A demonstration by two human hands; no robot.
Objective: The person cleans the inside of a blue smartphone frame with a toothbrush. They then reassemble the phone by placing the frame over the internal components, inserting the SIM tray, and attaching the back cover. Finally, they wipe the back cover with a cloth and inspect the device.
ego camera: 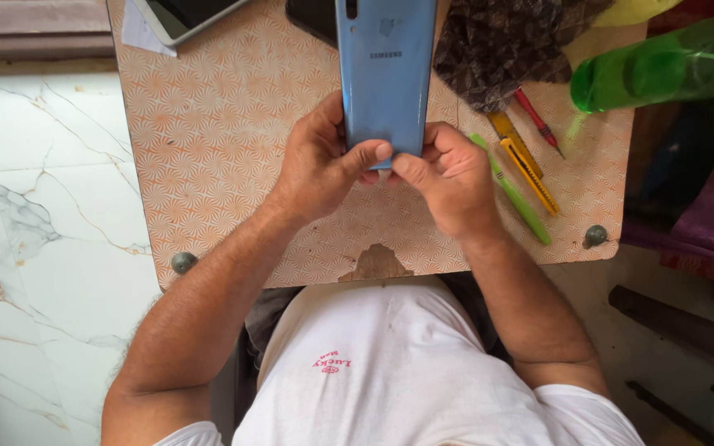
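You hold the blue phone (386, 74) back side up over the middle of the small patterned table (208, 124), its lower end pinched between both hands while its top runs out of view at 12 o'clock. Your left hand (320, 165) wraps the phone's left edge, thumb laid across the bottom corner; your right hand (448, 177) closes on the bottom edge from 4 o'clock, thumb tip meeting the left thumb right at the rim. Both hands are closed on the phone, neither open.

To do this well, I judge you should keep the left hand as the steady clamp and let the right thumb do the fine work along the bottom seam, pressing at 1 spot at a time rather than twisting the whole body. Keep the phone low over the table so a slip costs little.

Your forearms come in from 7 and 5 o'clock, wrists bent slightly inward, elbows close to your body.

At 3 o'clock of your right hand lie a green pen (512, 192), a yellow utility knife (526, 169) and a red-handled tool (536, 120), near but not touched. A dark cloth (506, 49) sits at 1 o'clock, a green bottle (663, 70) at 2 o'clock, and a second phone (183, 15) at 11 o'clock.
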